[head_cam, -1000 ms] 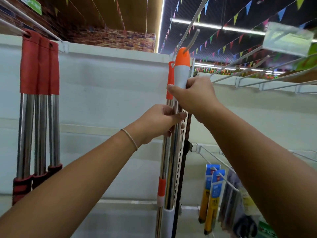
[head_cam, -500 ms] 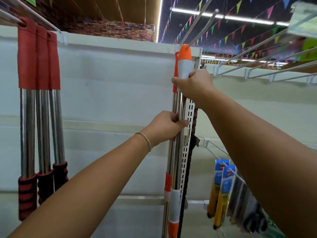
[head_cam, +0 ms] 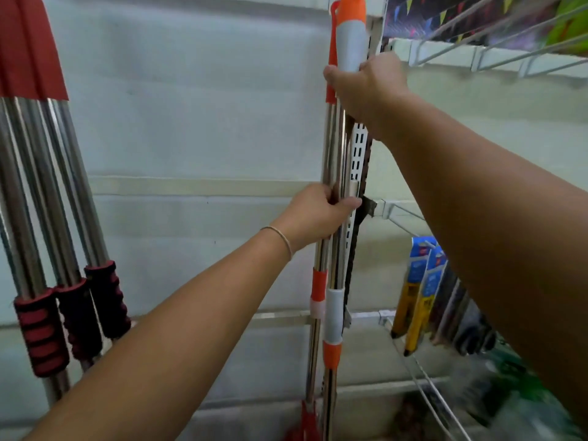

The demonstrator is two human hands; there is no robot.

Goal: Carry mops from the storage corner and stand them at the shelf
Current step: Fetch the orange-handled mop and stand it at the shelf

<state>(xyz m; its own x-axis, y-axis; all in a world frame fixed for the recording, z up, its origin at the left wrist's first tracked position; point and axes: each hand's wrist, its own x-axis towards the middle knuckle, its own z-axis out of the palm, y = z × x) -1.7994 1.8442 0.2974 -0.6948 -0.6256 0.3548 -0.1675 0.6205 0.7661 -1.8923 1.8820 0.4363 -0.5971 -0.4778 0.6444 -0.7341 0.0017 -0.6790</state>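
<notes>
Two mops [head_cam: 334, 148] with steel poles and orange-and-white grips stand upright against the slotted white shelf upright [head_cam: 358, 154]. My right hand [head_cam: 366, 87] is closed around the white top grip of the nearer mop, just under its orange cap. Lower down, my left hand [head_cam: 318, 214] is wrapped around both steel poles at mid height. Orange and white collars sit on the poles below my left hand. A red mop part shows at the bottom edge; the heads themselves are out of view.
Three steel-poled mops with red sleeves and ribbed dark-red grips [head_cam: 70, 310] hang at the left against the white back panel [head_cam: 191, 122]. Wire hooks [head_cam: 477, 55] stick out at upper right. Blue-and-yellow packaged goods [head_cam: 423, 288] hang on hooks at lower right.
The view has tilted downward, so the ceiling is gone and more of the lower poles shows. Both hands keep their hold on the mops at the upright.
</notes>
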